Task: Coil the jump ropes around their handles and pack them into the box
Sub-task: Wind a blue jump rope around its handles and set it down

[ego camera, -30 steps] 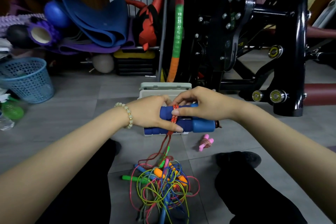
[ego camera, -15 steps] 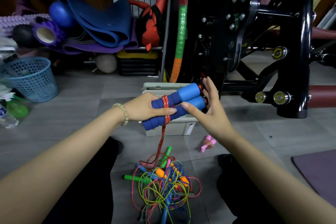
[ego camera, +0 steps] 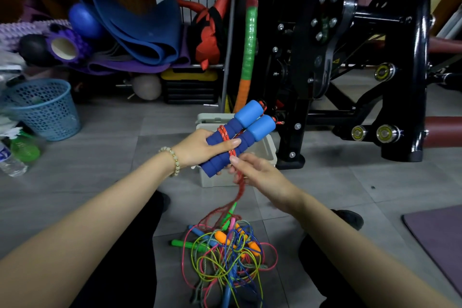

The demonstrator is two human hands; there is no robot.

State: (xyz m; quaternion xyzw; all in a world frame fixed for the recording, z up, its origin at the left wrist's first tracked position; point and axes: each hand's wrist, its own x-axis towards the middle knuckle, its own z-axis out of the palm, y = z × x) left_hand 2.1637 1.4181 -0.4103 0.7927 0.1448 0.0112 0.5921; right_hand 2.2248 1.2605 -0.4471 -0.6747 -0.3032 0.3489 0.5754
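On the grey tiled floor (ego camera: 105,157), our left hand (ego camera: 197,149) grips paired blue foam handles (ego camera: 237,137); our right hand (ego camera: 260,174) pinches the red rope (ego camera: 238,184).

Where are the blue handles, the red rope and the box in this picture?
blue handles (ego camera: 260,127), head view, on the lower light blue cap.
red rope (ego camera: 223,132), head view, on the turns wound round the handles.
box (ego camera: 271,152), head view, on its right wall.

Blue mesh basket (ego camera: 42,107), folded blue mat (ego camera: 140,30), black exercise machine (ego camera: 350,57).
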